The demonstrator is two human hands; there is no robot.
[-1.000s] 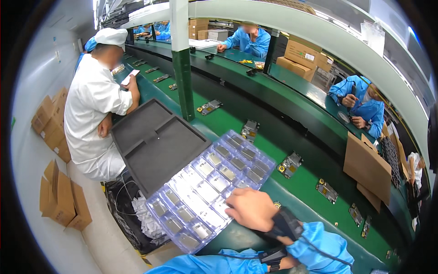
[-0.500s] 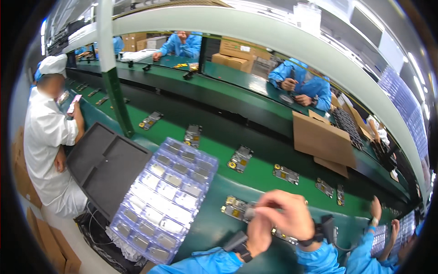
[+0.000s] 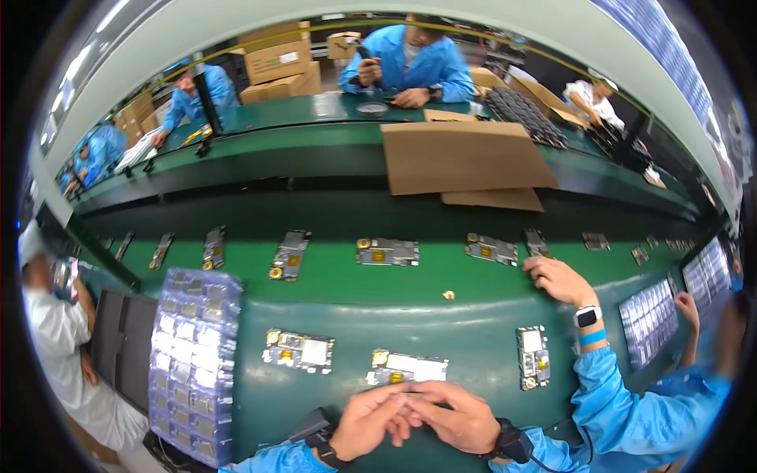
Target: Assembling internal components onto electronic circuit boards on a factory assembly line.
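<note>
My left hand (image 3: 372, 420) and my right hand (image 3: 459, 418) meet at the bench's near side, fingertips pinched together. Whatever lies between them is too small and hidden to name. Just beyond the fingers is a circuit board (image 3: 406, 368) with a long bright plate on it, its near edge partly covered by them. To its left rests another circuit board (image 3: 300, 351) with a silver square at its right end. A third circuit board (image 3: 534, 359) lies lengthwise on the right. A clear plastic blister tray (image 3: 193, 363) of flat metal pieces stands left of my left hand.
Beyond the bench, a green belt (image 3: 331, 276) carries a row of circuit boards. A co-worker's hand (image 3: 560, 281) reaches in from the right to one of them. A black tray (image 3: 122, 339) sits at left; brown cardboard (image 3: 465, 158) overhangs the belt's far side.
The view has swung right. My hands have moved off the left circuit board to the near side of the middle one. The co-worker's hand at right has reached onto the belt.
</note>
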